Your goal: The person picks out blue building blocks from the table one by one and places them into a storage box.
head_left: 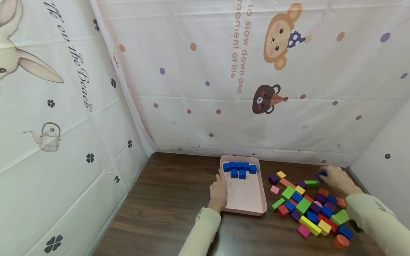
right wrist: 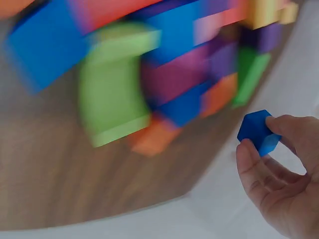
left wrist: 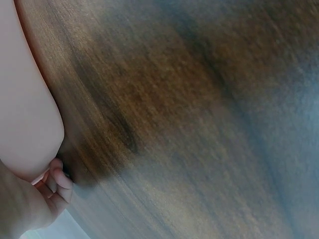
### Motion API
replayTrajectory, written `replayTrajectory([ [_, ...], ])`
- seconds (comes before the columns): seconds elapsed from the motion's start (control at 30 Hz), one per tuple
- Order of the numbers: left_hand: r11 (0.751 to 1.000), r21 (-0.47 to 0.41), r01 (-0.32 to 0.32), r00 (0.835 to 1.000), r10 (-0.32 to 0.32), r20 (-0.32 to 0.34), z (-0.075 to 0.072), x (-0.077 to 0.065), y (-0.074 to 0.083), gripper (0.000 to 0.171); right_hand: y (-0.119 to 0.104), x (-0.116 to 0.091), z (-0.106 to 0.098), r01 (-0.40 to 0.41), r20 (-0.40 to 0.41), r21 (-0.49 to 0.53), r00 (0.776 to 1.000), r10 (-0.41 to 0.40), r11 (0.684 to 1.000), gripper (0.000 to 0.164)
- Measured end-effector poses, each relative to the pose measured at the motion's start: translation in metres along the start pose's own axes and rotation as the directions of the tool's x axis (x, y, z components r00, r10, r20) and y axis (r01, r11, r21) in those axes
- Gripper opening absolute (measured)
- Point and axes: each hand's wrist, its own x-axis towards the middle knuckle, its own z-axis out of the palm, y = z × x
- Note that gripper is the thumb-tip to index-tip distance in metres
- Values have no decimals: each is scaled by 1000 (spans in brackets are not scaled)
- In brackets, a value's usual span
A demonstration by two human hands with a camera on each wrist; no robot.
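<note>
A pink tray (head_left: pixel 246 204) holds several blue cubes (head_left: pixel 239 165) grouped at its far end. My left hand (head_left: pixel 218 192) grips the tray's left rim; in the left wrist view its curled fingers (left wrist: pixel 61 181) lie against the tray's outer wall (left wrist: pixel 35 109). Over the far right of the table, my right hand (head_left: pixel 336 179) pinches a blue cube (right wrist: pixel 259 130) between thumb and fingertips, seen clearly in the right wrist view. That hand is just beyond a spread of coloured wooden blocks (head_left: pixel 302 205), apart from them.
Right of the tray, the blocks include blue pieces (head_left: pixel 345 232), a green arch (head_left: pixel 340 217), a long yellow bar (head_left: pixel 310 225) and an orange cylinder (head_left: pixel 341 241). Printed cloth walls (head_left: pixel 198 128) enclose the dark wooden table (head_left: pixel 160 199) at the back and sides.
</note>
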Motion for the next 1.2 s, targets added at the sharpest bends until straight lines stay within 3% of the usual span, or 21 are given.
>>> replayTrajectory([
  [0.17, 1000, -15, 0, 1000, 0, -1, 1, 1, -1, 73, -64, 28, -6, 159, -80, -57, 983, -163, 986, 27],
  [0.33, 999, -34, -19, 1000, 20, 4, 4, 2, -1, 72, -125, 49, 5, 326, -124, -123, 932, -340, 937, 31],
  [0.5, 1000, 12, 7, 1000, -7, -8, 3, 0, -7, 71, -176, 65, 23, 471, 34, -59, 882, -469, 880, 31],
  [0.6, 999, 32, -5, 1000, 6, -13, 2, -1, -8, 72, -192, 72, 31, 503, 144, -40, 858, -494, 863, 31],
  [0.77, 1000, 12, -28, 999, 28, -25, 0, 0, -4, 74, -205, 82, 46, 485, 206, -86, 863, -461, 870, 31],
  [0.93, 1000, 4, -14, 1000, 14, -8, 1, -3, -2, 72, -211, 89, 64, 447, 189, -122, 887, -421, 886, 25],
  [1.2, 999, 45, -13, 999, 14, -37, 1, 0, -4, 74, -227, 100, 81, 385, 187, -145, 915, -357, 912, 19],
])
